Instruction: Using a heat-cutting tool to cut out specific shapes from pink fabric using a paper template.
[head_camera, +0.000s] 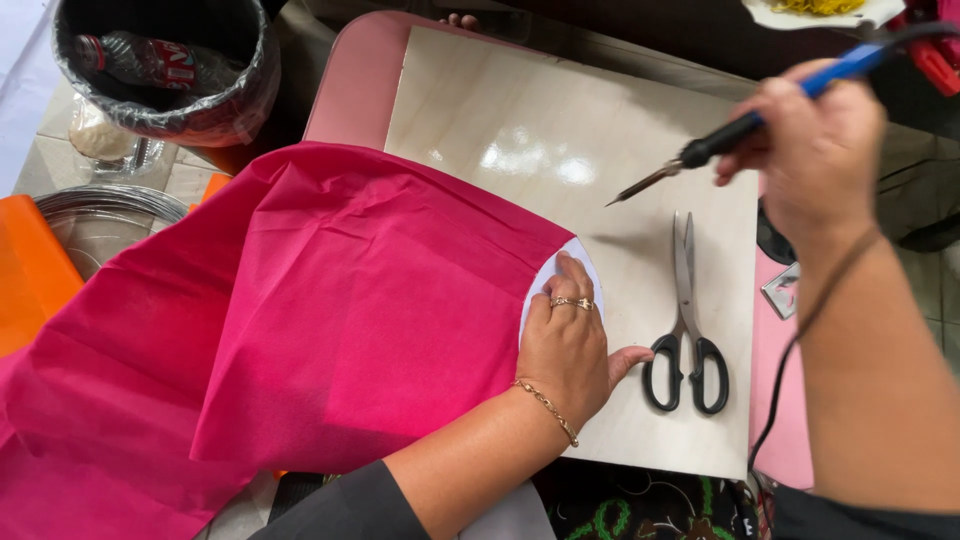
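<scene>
Two hands are at work over the pale wooden board (520, 130). My left hand (565, 345) lies flat, palm down, pressing the edge of the pink nonwoven fabric (300, 320) and a white round template (590, 268) under it, near the board's front edge. My right hand (815, 150) is closed around a blue-handled soldering iron (740, 125), tip pointing down-left, held above the board's right side. Black-handled scissors (686, 330) lie shut on the board between my hands, just beside my left thumb.
</scene>
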